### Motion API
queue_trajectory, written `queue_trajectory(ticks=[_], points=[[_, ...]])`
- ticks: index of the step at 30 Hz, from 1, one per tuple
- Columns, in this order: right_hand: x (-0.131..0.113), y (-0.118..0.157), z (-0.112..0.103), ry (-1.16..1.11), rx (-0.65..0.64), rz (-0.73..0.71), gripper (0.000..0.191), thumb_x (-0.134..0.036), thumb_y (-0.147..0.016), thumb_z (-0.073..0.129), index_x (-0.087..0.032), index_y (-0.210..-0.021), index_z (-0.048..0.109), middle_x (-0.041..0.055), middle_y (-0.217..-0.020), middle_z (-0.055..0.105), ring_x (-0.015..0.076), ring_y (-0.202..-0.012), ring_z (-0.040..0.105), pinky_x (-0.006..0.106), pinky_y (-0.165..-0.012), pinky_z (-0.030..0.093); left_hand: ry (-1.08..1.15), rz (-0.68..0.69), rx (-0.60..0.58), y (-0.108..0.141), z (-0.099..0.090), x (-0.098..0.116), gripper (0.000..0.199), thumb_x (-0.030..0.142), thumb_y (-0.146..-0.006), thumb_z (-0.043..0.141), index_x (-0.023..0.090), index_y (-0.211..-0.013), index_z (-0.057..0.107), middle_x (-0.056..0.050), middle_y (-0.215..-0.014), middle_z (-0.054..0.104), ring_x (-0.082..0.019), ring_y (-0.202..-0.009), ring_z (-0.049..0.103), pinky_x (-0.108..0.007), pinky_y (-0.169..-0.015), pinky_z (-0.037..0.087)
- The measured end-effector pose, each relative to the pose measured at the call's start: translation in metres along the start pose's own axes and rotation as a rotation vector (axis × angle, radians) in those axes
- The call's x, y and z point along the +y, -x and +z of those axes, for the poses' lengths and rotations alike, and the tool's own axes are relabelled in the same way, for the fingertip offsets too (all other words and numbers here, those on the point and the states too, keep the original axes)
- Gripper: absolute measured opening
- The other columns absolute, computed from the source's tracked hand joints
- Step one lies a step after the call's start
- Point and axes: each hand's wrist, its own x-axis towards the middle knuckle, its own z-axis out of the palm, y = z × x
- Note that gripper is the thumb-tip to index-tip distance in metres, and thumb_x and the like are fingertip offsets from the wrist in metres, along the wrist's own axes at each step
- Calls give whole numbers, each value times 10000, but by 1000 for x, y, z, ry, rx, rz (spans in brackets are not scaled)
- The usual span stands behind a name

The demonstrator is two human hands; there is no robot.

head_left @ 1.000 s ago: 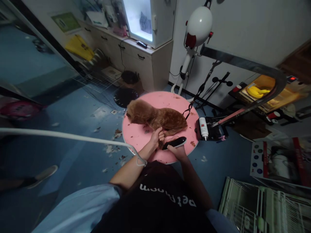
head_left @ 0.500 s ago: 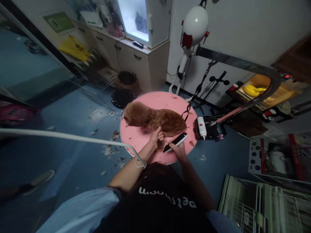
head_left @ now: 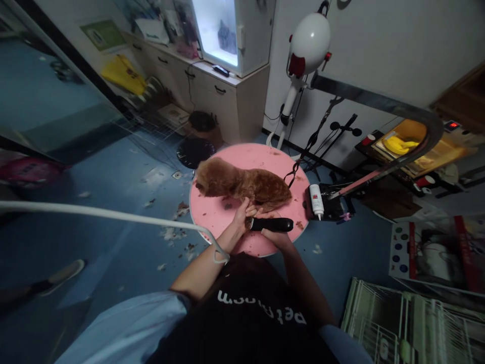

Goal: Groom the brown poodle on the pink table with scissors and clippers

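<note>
A brown curly-coated dog (head_left: 242, 181) is on the round pink table (head_left: 206, 215), its head toward the left. My left hand (head_left: 241, 216) is closed around one of the dog's legs at the near side of its body, with brown fur showing beside the fingers. In my right hand (head_left: 276, 237) is a black hair clipper (head_left: 273, 224), held level. Its front end reaches the fur next to my left hand; whether the blade touches is too small to tell. A dark braided leash (head_left: 312, 139) runs down to the dog's rear end.
A curved metal arm (head_left: 382, 101) rises over the table's right side. Beside the table stands a white bottle (head_left: 316, 200). A white cord (head_left: 113, 209) crosses from the left to my left forearm. Cut hair (head_left: 182, 208) lies on the floor. A person's shoe (head_left: 64, 275) shows at left.
My right hand has turned the clipper from a slant to level and brought its front end left to the fur by my left hand. My left hand keeps its grip.
</note>
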Motion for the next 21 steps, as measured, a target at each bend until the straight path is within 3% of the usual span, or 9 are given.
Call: queue_trajectory(ticks=[5, 8, 12, 15, 18, 21], points=[[-4, 0, 8, 47, 53, 7, 238, -227, -663, 641, -235, -879, 540, 24, -947, 665, 211, -980, 614, 406, -953, 446, -6, 16, 25, 3, 0, 0, 596, 550, -815, 613, 216, -561, 190, 100, -382, 230, -37, -325, 266, -185, -416, 351], [1, 1, 12, 90, 78, 20, 223, -205, -626, 662, -225, -824, 563, 11, -873, 660, 200, -896, 619, 366, -879, 478, -19, 100, 69, 2, -1, -2, 566, 503, -782, 679, 206, -584, 240, 115, -411, 251, -24, -326, 252, -181, -454, 391], [13, 1, 13, 21, 239, 145, 132, -264, -662, 640, -207, -735, 546, -39, -619, 572, 144, -601, 556, 285, -612, 483, -25, 236, 81, -1, -4, -6, 490, 447, -776, 706, 200, -613, 315, 124, -412, 262, -25, -329, 273, -202, -547, 461], [22, 0, 15, -114, 373, 229, 202, -343, -680, 635, -212, -691, 481, -81, -505, 470, 102, -459, 433, 236, -461, 384, -80, 214, 64, -3, -7, -10, 531, 492, -741, 717, 210, -595, 292, 102, -393, 275, -70, -369, 386, -210, -471, 407], [27, 2, 17, -132, 355, 248, 254, -333, -654, 670, -215, -642, 445, -88, -477, 447, 87, -430, 394, 225, -428, 340, -88, 164, 91, -2, -8, -11, 560, 535, -725, 709, 215, -594, 269, 90, -395, 285, -92, -396, 428, -208, -428, 351], [28, 2, 18, -124, 338, 252, 272, -344, -681, 663, -221, -618, 429, -93, -440, 413, 87, -402, 371, 229, -408, 318, -67, 254, 118, -2, -4, -6, 522, 470, -745, 721, 205, -621, 288, 117, -406, 261, -47, -335, 298, -194, -440, 352]])
